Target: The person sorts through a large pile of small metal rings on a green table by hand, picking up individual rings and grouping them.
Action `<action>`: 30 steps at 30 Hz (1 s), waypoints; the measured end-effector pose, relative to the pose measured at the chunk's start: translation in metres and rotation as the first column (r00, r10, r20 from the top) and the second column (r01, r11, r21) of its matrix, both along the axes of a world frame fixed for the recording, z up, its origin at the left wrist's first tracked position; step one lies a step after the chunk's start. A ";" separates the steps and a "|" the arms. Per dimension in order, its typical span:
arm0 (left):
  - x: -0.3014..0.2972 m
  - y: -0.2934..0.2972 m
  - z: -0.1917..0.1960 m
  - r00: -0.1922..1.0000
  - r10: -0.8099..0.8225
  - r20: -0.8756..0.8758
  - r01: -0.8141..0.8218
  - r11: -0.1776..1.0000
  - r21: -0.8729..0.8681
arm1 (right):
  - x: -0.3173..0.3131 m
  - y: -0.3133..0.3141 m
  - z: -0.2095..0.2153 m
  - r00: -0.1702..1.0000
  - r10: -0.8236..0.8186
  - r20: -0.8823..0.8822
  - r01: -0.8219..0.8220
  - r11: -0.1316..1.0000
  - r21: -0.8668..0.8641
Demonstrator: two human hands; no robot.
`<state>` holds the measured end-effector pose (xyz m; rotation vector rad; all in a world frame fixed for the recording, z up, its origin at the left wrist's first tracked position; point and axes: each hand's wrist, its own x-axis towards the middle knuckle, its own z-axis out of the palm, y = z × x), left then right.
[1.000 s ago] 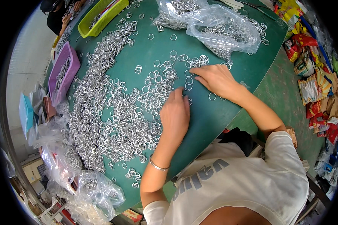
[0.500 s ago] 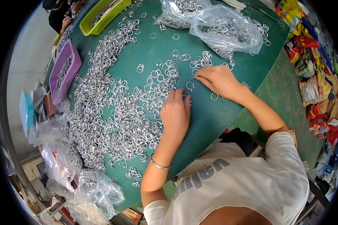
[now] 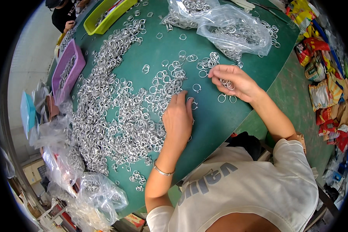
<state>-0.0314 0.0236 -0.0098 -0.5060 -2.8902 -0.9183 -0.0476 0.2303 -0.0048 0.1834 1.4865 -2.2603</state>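
A large spread of small silver metal rings [image 3: 104, 104] covers the green table [image 3: 216, 120], some with a little stub on the rim. My left hand [image 3: 178, 118] lies palm down at the right edge of this spread. Its fingers are stretched out over the rings, and one ring lies against the thumb tip. My right hand [image 3: 236, 81] is turned partly up above the table, its curled fingers closed on several metal rings [image 3: 227, 83]. Between the hands lies a single ring [image 3: 197, 87]. Two more rings [image 3: 221, 98] are just below my right hand, and a small cluster [image 3: 209, 60] sits beyond its fingertips.
Clear plastic bags of rings [image 3: 239, 36] stand at the far right, with another bag [image 3: 100, 195] near left. A yellow-green basket [image 3: 114, 17] and a purple basket [image 3: 78, 63] line the far left. A person [image 3: 63, 17] works there. Colourful packages [image 3: 317, 73] lie right of the table.
My right hand has turned from palm down to partly palm up and moved slightly right, showing the rings in its fingers. My left hand has shifted only a little.
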 end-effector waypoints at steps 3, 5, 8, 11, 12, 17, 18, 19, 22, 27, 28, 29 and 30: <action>0.005 -0.005 0.004 0.998 0.014 0.056 -0.012 0.999 -0.033 | -0.002 -0.008 -0.004 0.885 0.308 -0.348 -0.004 0.754 0.657; 0.008 -0.005 0.001 0.999 -0.015 0.029 0.016 1.000 -0.020 | 0.000 -0.023 -0.014 0.777 0.421 -0.467 0.209 0.528 0.823; 0.012 -0.006 0.000 0.998 -0.049 0.035 0.051 0.998 -0.045 | 0.002 -0.035 -0.015 0.724 0.536 -0.434 0.263 0.368 0.892; 0.017 -0.012 0.000 0.996 -0.050 0.079 0.055 0.997 -0.054 | 0.006 -0.027 -0.010 0.716 0.574 -0.398 0.146 0.434 0.889; 0.018 -0.012 0.000 0.994 -0.052 0.093 0.057 0.997 -0.048 | 0.006 -0.021 -0.002 0.739 0.555 -0.382 0.081 0.489 0.869; 0.017 -0.010 0.004 0.967 -0.185 0.173 0.171 0.981 0.090 | 0.004 -0.013 -0.006 0.967 0.198 -0.158 -0.110 0.890 0.444; 0.016 -0.009 0.005 0.957 -0.221 0.188 0.200 0.972 0.127 | 0.000 -0.013 -0.006 0.944 0.162 -0.287 0.017 0.844 0.535; 0.015 -0.010 0.003 0.975 -0.178 0.136 0.164 0.981 0.107 | -0.004 -0.014 -0.005 0.900 0.141 -0.413 0.154 0.784 0.602; 0.010 -0.009 -0.004 0.998 -0.058 -0.002 0.058 0.998 0.038 | -0.020 -0.008 -0.008 0.790 0.246 -0.561 0.438 0.414 0.798; -0.015 -0.003 0.002 0.997 0.076 0.018 -0.070 0.969 -0.237 | -0.024 -0.014 -0.016 0.741 0.471 -0.479 0.469 0.147 0.871; -0.018 -0.005 0.002 0.994 0.100 0.044 -0.082 0.948 -0.306 | -0.021 -0.015 -0.016 0.690 0.493 -0.531 0.492 0.220 0.843; -0.019 -0.009 0.000 0.995 0.096 0.011 -0.089 0.957 -0.276 | -0.020 -0.015 -0.014 0.688 0.464 -0.558 0.451 0.329 0.830; -0.020 -0.013 -0.004 0.996 0.089 -0.021 -0.091 0.966 -0.244 | -0.020 -0.013 -0.009 0.756 0.390 -0.525 0.362 0.420 0.832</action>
